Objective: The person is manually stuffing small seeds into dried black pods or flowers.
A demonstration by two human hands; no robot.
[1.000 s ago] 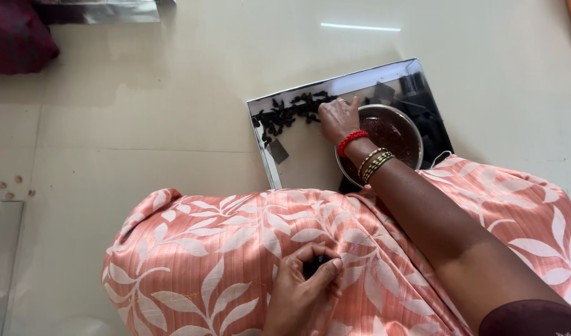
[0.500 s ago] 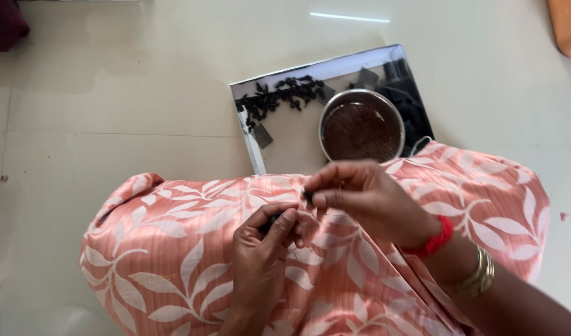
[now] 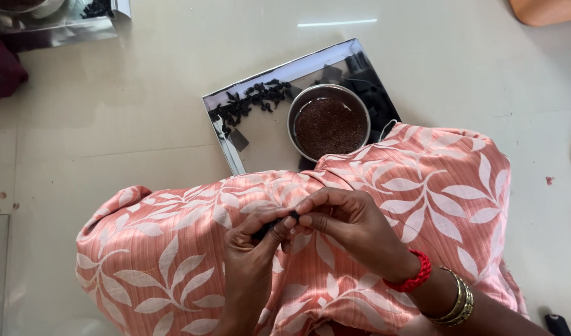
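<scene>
Both hands meet over my lap, which is covered by salmon cloth with a white leaf print (image 3: 173,261). My left hand (image 3: 251,267) pinches a small dark pod (image 3: 270,229) between thumb and fingers. My right hand (image 3: 351,227), with a red thread and gold bangles at the wrist, grips the pod's other end with its fingertips. Beyond my knees a shiny steel tray (image 3: 260,140) lies on the floor. A pile of dark pods (image 3: 251,102) sits along the tray's far edge, and a round steel bowl (image 3: 330,123) of small brown seeds stands on the tray.
Pale tiled floor (image 3: 111,124) surrounds me. Another steel tray (image 3: 55,22) with dark pods lies at the top left beside a dark red cloth (image 3: 2,68). An orange object (image 3: 547,9) shows at the top right. Small crumbs (image 3: 2,202) dot the floor at left.
My right hand has come back from the pile on the tray to my lap and now joins the left hand on a dark pod. The view has shifted slightly.
</scene>
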